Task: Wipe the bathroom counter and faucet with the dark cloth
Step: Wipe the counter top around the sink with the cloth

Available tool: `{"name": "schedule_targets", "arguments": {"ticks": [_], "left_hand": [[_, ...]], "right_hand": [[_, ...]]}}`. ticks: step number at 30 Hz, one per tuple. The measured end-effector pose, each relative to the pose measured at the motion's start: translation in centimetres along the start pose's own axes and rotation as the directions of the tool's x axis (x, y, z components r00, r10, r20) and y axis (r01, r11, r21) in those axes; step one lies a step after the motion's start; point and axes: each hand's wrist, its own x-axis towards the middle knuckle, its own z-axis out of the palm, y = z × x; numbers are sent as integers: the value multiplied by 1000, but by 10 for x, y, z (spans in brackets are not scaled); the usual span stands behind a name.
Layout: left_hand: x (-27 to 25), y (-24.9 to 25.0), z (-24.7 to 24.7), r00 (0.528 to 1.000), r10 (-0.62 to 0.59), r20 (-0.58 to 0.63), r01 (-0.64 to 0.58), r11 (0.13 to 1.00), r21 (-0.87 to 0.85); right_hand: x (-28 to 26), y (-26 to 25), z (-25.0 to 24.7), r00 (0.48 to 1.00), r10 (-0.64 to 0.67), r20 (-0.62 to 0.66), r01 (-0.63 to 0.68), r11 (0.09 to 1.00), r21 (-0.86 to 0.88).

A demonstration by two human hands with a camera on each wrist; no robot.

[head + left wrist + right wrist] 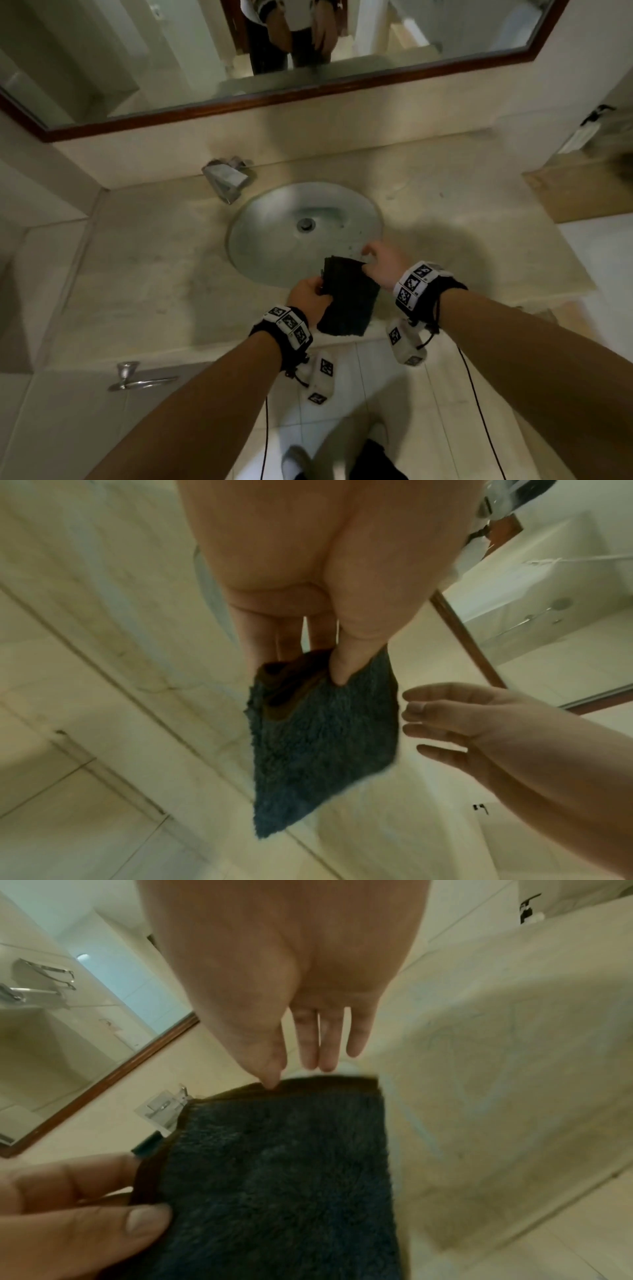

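Observation:
The dark fluffy cloth (349,301) hangs folded over the front rim of the round sink (274,212). My left hand (310,294) pinches its left edge between thumb and fingers; in the left wrist view the thumb of my left hand (329,666) presses into the cloth (322,739). At the cloth's upper right corner, my right hand (376,258) has its fingers straight. In the right wrist view only the thumb tip of my right hand (291,1074) touches the top hem of the cloth (281,1164). The chrome faucet (226,180) stands at the back left on the beige counter (137,260).
A wood-framed mirror (274,99) runs along the wall behind the counter. A soap dispenser (587,125) sits at the far right. A chrome towel ring (137,377) hangs on the cabinet front at lower left. Tiled floor and feet (294,459) lie below.

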Motion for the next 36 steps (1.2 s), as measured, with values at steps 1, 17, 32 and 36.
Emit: {"name": "schedule_targets", "arguments": {"ticks": [1, 17, 32, 36], "left_hand": [[3, -8, 4, 999, -26, -19, 26, 1000, -15], [14, -107, -23, 997, -26, -78, 27, 1000, 15], [32, -130, -51, 990, 95, 101, -136, 525, 840], [34, -127, -54, 988, 94, 124, -155, 498, 853]], "right_hand": [[1, 3, 6, 1000, 1, -4, -1, 1000, -21], [-33, -15, 135, 980, -98, 176, 170, 869, -464], [-26, -13, 191, 999, 4, -44, -24, 875, -483], [-21, -1, 191, 997, 19, -70, -50, 881, -470]]}}
